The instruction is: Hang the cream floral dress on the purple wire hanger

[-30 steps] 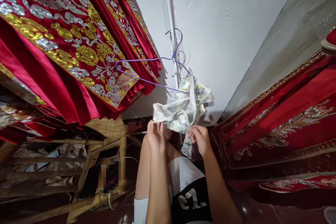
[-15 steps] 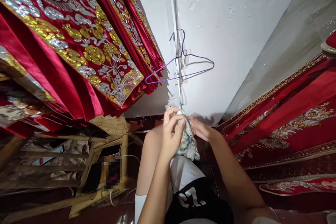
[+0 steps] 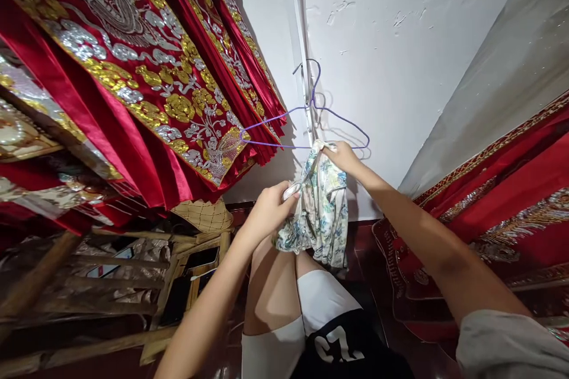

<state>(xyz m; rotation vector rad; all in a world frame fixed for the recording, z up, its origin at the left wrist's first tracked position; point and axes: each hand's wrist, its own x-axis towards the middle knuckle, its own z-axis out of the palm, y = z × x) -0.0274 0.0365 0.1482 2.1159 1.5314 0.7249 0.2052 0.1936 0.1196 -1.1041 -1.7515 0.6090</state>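
Floral garment, white with blue and green print, hangs bunched between the person's two hands, over the knees and just below a hanger; right hand has its grip closed narrow on the garment's upper edge; left hand has its grip pinched on a pale edge at the garment's left side, lower than the right; hanger is purple wire, hooked on an upright white strip at the wall; whether garment and hanger touch cannot be told; red garments with gold and silver embroidery hang to the left; beneath them stands a bamboo chair bearing a dark phone; red beaded cloth stands at right.
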